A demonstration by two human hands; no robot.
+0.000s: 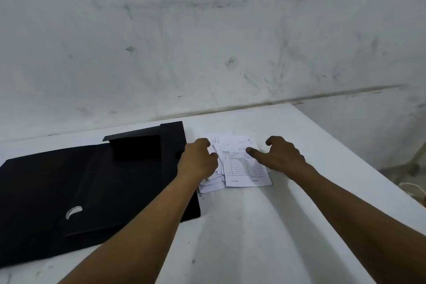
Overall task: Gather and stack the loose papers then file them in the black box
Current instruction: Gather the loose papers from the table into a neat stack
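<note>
White tabletop [265, 226]: your left hand [199, 161] and right hand [282, 157], both unclenched, press uneven papers [244, 168] beside the black box [92, 180]; squeezing could crumple them.

The papers [244, 163] are lying in a loose, uneven pile, white sheets overlapping at slightly different angles. The top sheet is showing a printed form with a ruled table and a few lines of small text, too blurred to read. Corners of lower sheets are sticking out at the pile's left and near edges. The black box [92, 182] is lying open and flat just left of the pile, one flap standing up at its far side.
</note>
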